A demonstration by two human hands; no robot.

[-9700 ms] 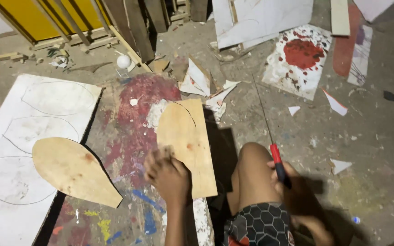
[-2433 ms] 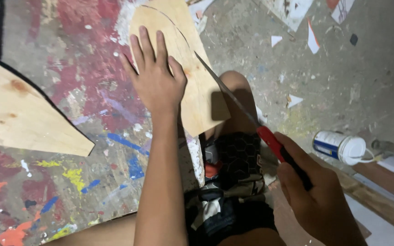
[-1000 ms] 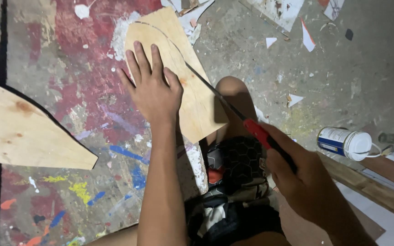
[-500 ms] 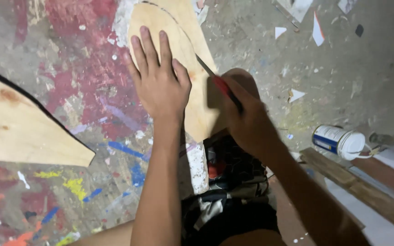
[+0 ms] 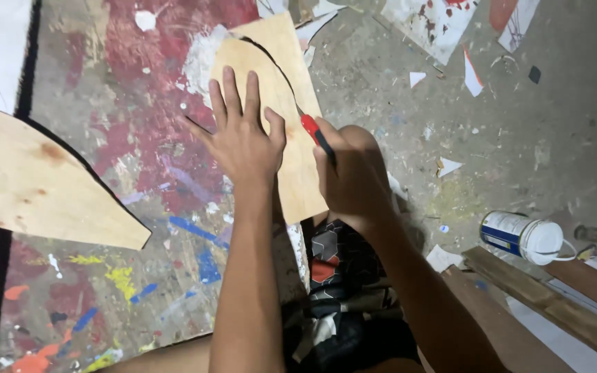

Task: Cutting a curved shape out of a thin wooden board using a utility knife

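One pale plywood piece (image 5: 271, 83) (dark curved cut).

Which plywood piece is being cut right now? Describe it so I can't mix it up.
Start at the paint-splattered board covering the floor. At its right edge lies a plywood sheet under the left hand, with the right hand holding a red-handled saw. Unlike the cut leaf-shaped piece far left, it is rectangular, with a curved dark line.

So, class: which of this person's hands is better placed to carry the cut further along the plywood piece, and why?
The right hand. It already grips the red-handled saw, whose blade meets the drawn curve on the plywood piece. The left hand lies flat on the wood, fingers spread, pinning it down.
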